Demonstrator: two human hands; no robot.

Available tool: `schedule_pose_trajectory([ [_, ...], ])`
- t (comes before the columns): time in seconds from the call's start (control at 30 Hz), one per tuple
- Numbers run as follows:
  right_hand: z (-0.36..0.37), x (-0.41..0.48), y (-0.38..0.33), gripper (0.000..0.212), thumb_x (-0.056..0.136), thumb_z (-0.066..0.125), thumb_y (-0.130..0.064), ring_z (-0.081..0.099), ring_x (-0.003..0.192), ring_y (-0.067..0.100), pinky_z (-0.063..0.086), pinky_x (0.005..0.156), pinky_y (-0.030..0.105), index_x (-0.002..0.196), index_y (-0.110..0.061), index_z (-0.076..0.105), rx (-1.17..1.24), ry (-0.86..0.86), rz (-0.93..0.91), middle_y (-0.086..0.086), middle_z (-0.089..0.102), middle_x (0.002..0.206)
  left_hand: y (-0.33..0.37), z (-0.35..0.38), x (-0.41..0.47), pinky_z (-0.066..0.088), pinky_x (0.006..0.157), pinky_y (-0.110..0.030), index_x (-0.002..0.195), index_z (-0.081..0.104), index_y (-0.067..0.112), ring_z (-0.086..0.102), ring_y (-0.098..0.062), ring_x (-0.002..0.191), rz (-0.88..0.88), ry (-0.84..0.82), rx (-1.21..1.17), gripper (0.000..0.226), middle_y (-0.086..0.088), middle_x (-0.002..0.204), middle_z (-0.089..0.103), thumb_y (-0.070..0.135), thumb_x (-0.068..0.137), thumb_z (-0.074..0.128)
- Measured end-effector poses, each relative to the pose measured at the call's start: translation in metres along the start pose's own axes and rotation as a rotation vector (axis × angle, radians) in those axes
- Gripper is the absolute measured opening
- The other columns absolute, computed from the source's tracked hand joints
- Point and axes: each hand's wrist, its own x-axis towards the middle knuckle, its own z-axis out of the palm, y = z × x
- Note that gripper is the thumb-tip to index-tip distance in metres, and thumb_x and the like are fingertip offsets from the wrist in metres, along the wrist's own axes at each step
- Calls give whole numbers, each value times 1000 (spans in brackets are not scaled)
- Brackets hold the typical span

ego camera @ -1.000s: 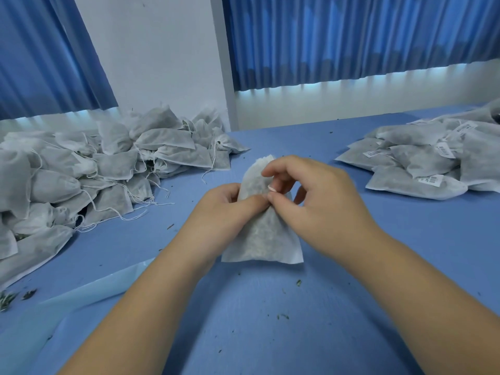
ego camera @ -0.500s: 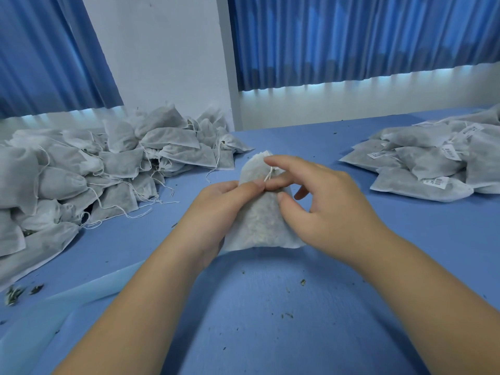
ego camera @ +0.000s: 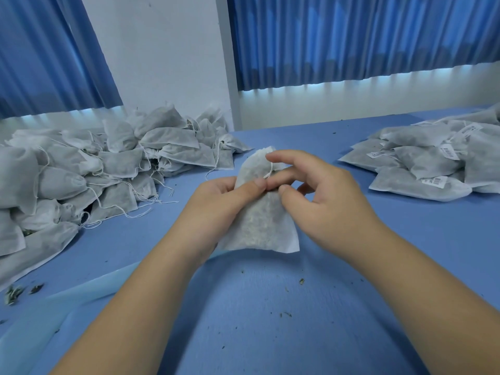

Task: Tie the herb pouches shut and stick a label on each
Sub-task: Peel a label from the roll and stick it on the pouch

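A white fabric herb pouch [ego camera: 261,228] stands upright on the blue table [ego camera: 270,320] between my hands. My left hand [ego camera: 216,204] grips its left side, thumb pressed on the front near the neck. My right hand [ego camera: 319,196] works at the neck, its index finger hooked through the white drawstring [ego camera: 269,171] and the thumb curled below it. The pouch's top edge pokes up behind my fingers.
A big heap of unlabelled pouches with loose strings [ego camera: 81,180] lies at the left. A stack of flat labelled pouches [ego camera: 433,163] lies at the right. A pale blue sheet [ego camera: 40,320] covers the near left corner. Herb crumbs [ego camera: 286,315] dot the table.
My right hand has opened out from a tight pinch and its index finger has lifted the drawstring into a loop. My left thumb has slid up toward the neck.
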Motion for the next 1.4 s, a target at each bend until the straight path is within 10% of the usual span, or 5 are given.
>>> schedule_pose_trajectory([
  [0.27, -8, 10, 5, 30, 87, 54, 0, 62, 70, 4, 52, 62, 22, 98, -26, 64, 365, 146, 217, -7, 72, 74, 12, -18, 1, 56, 57, -26, 79, 76, 9, 68, -18, 63, 8, 149, -77, 16, -7, 75, 73, 13, 88, 64],
  [0.43, 0, 11, 28, 23, 85, 55, -7, 55, 62, 12, 49, 62, 36, 88, -29, 62, 96, 74, 363, 7, 66, 75, 24, -57, -2, 53, 49, -22, 91, 71, 7, 68, -17, 60, -132, 177, -104, 16, -8, 78, 71, 15, 79, 64],
  [0.77, 21, -1, 44, 20, 82, 56, -19, 49, 58, 5, 38, 54, 20, 98, -32, 61, -345, -317, 157, -10, 53, 58, 19, -38, -9, 49, 47, -23, 57, 73, 14, 64, -18, 52, -290, -105, 213, 19, -8, 65, 68, 16, 76, 72],
  [1.4, 37, -3, 45, 20, 80, 62, -16, 50, 70, 11, 43, 68, 26, 63, -21, 53, -363, -149, 133, -4, 53, 72, 7, -33, -1, 53, 71, -33, 84, 71, 8, 70, -24, 72, -387, -116, 386, 16, -10, 83, 75, 18, 92, 61],
])
